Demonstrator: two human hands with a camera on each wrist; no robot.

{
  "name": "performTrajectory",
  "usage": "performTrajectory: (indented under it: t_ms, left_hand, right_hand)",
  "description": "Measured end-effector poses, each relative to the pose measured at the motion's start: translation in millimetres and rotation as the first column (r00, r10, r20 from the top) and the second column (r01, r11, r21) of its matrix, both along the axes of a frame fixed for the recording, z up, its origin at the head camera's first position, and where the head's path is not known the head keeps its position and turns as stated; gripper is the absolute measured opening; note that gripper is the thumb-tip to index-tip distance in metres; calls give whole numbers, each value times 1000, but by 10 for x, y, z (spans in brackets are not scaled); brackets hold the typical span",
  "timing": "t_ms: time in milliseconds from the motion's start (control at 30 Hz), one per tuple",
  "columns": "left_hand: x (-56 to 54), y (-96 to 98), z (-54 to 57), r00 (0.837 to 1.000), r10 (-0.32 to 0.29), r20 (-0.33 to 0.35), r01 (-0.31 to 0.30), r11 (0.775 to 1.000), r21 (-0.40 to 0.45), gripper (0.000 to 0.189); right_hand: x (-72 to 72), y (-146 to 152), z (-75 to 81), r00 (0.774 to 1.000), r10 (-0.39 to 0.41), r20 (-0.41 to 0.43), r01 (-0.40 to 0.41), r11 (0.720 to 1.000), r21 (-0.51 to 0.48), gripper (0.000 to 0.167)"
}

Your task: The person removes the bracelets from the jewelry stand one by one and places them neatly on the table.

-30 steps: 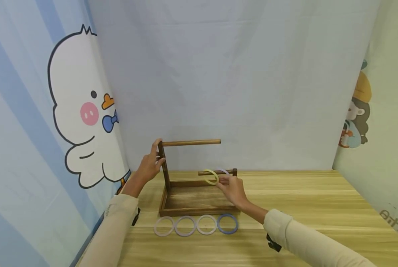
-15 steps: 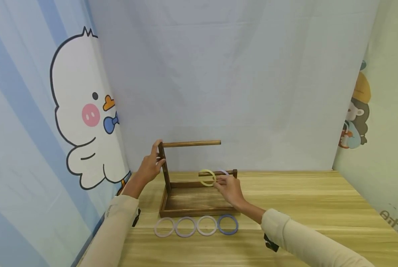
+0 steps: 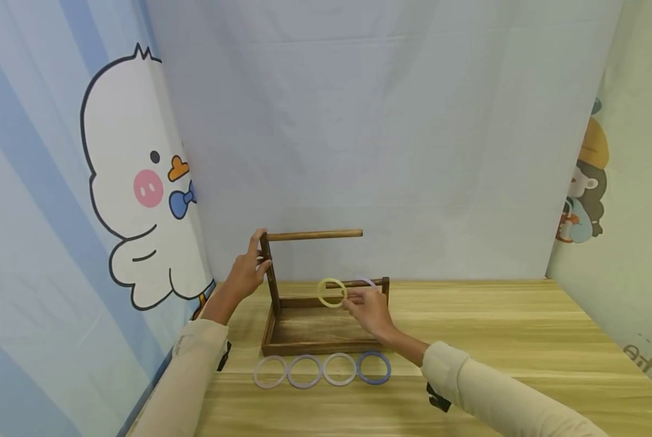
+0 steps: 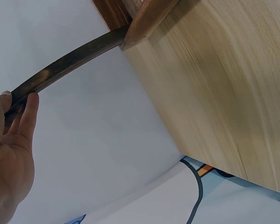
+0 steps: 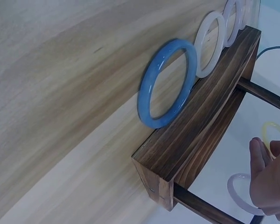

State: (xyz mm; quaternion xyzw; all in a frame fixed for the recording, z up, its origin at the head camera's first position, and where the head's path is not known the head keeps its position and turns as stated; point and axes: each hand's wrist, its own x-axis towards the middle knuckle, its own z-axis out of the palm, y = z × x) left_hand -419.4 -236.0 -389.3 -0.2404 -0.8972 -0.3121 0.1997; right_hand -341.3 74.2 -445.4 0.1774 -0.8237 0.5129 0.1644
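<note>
My right hand (image 3: 372,312) pinches a yellow bangle (image 3: 319,294) at the free left end of a dark wooden stand's lower rod (image 3: 353,283). The rod's tip shows through the bangle's opening; I cannot tell whether it passes through. Behind the right fingers a lavender bangle (image 3: 366,281) hangs on that rod, partly hidden; more of this lavender bangle (image 5: 231,189) shows in the right wrist view. With my left hand (image 3: 244,273) I grip the top of the stand's tall left post (image 3: 273,285). The upper rod (image 3: 315,235) carries no bangle.
Along the front of the stand's tray-like base (image 3: 326,348) lies a row of bangles: a blue bangle (image 3: 374,382) at the right, then a whitish bangle (image 3: 339,384) and two pale purple ones. A grey curtain (image 3: 402,152) hangs behind the wooden table (image 3: 495,340).
My right hand has moved left with the yellow bangle, from along the lower rod to its free end. The left hand stays on the post. The row of bangles is unchanged.
</note>
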Motion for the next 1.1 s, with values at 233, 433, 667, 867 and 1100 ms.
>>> performTrajectory:
  t_ms: [233, 433, 667, 867, 1100]
  left_hand:
    - [4, 9, 0, 1000, -2, -5, 2, 1000, 1, 74]
    - [3, 11, -5, 1000, -10, -6, 10, 1000, 3, 75]
    - [-20, 3, -35, 1000, -4, -10, 4, 1000, -17, 75]
    - [-26, -4, -36, 1000, 0, 14, 0, 1000, -6, 77]
    - [-24, -10, -29, 1000, 7, 24, -6, 1000, -12, 76]
  right_hand:
    - [28, -43, 41, 999, 48, 15, -48, 999, 3, 22]
    - [88, -77, 60, 994, 93, 55, -92, 996, -20, 22]
    - [192, -109, 49, 992, 103, 66, -106, 993, 47, 24]
    - [246, -131, 31, 990, 128, 52, -132, 987, 88, 29]
    - [344, -157, -9, 973, 195, 122, -202, 978, 51, 36]
